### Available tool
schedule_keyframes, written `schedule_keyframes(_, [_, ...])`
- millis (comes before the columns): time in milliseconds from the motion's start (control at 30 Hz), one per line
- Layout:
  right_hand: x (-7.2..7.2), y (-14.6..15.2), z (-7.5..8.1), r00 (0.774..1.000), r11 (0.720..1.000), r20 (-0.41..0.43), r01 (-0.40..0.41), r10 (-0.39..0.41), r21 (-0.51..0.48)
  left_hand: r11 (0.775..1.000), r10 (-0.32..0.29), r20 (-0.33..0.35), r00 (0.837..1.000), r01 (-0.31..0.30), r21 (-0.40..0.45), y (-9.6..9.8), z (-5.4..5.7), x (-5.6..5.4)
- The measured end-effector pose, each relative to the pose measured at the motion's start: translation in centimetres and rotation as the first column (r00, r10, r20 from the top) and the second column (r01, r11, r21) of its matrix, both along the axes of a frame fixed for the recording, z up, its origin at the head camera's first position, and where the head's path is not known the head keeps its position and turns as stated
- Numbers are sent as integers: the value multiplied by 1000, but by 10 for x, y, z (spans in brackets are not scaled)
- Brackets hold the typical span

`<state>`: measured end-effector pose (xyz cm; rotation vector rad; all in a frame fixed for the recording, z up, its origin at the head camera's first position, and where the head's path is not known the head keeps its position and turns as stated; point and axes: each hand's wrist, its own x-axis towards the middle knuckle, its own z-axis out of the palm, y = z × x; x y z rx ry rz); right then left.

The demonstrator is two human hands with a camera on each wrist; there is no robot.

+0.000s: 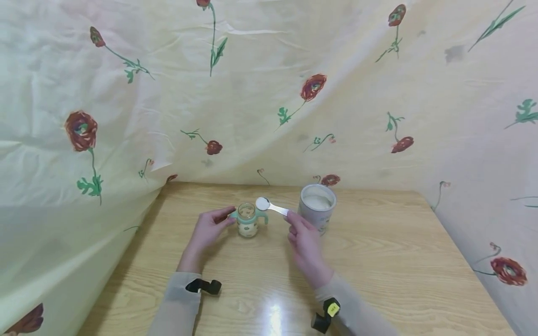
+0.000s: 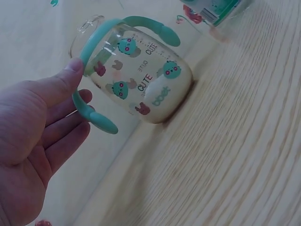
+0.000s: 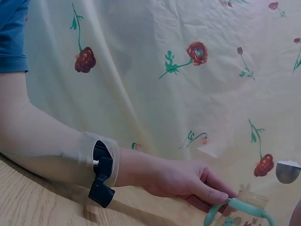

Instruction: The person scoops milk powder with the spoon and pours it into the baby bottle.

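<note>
A clear baby bottle [image 1: 247, 227] with a mint-green two-handled collar, printed with small animals and "CUTE", stands uncapped on the wooden table. My left hand [image 1: 212, 227] pinches its left handle [image 2: 101, 121] between thumb and fingers. In my right hand [image 1: 303, 238] is the handle of a metal spoon [image 1: 277, 209], whose bowl holds a heap of white powder. The bowl is just right of the bottle's open mouth, and in the right wrist view the spoon [image 3: 288, 172] shows higher than the bottle rim. Right behind the right hand stands a white canister [image 1: 313, 215] with white powder inside.
The light wooden table [image 1: 391, 252] meets a pale cloth [image 1: 252, 107] with printed red flowers at the back and both sides. Black wrist cameras sit on both sleeves. Part of the canister [image 2: 214, 10] shows at the top of the left wrist view.
</note>
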<state>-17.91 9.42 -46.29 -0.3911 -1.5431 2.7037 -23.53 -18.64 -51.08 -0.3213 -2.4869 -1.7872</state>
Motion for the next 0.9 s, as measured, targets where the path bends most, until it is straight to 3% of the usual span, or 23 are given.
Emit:
schedule_keyframes(200, [-10,-16,-6,998,999,46,-39,39,-1,1000,11,13,1000,-10,-21,3,2,0])
schedule_keyframes(400, [-14,-28,-10,998,1000,63,-27,26,5,999,22,39,999,-21,-26,5,1,0])
schedule_keyframes(900, [-15,-29,-19,999,990,13,-46,45,134,998,40,22,999,-39,-44,10,-1,2])
